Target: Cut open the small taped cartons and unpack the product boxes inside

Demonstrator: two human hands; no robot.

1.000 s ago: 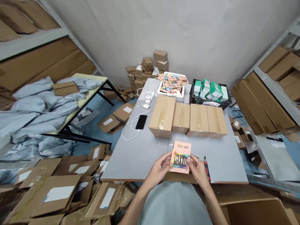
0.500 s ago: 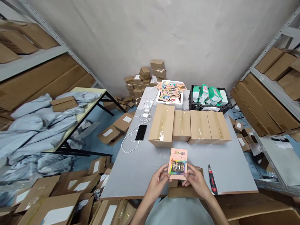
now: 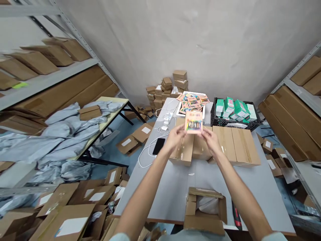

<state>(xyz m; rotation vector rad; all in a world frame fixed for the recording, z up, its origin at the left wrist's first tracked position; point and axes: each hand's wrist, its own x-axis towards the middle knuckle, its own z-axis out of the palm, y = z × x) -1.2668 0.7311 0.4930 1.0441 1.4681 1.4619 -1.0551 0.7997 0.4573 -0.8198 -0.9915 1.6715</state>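
Between my two hands is a pink booklet point(image 3: 194, 122) with a rainbow-edged picture on its front. My left hand point(image 3: 176, 135) grips its lower left corner, and my right hand point(image 3: 208, 138) its lower right. Both arms reach out over the table, so the booklet is above the taped cartons point(image 3: 222, 142) and just in front of the white bin point(image 3: 179, 110) of similar booklets. Close to my body an open cardboard box point(image 3: 205, 221) shows white wrapping inside. A red and black box cutter point(image 3: 237, 216) lies right of it, partly covered by my right forearm.
A black crate point(image 3: 237, 125) holds green and white boxes at the back right. On the table's left are a phone point(image 3: 158, 146), a charging cable and a power strip point(image 3: 168, 117). Grey bags point(image 3: 67, 124) cover a side table. Loose cartons point(image 3: 72, 221) crowd the floor at left.
Both hands have carried the booklet forward and up, from near the table's front edge to above the cartons. The open box near my body now shows clearly. The view has shifted.
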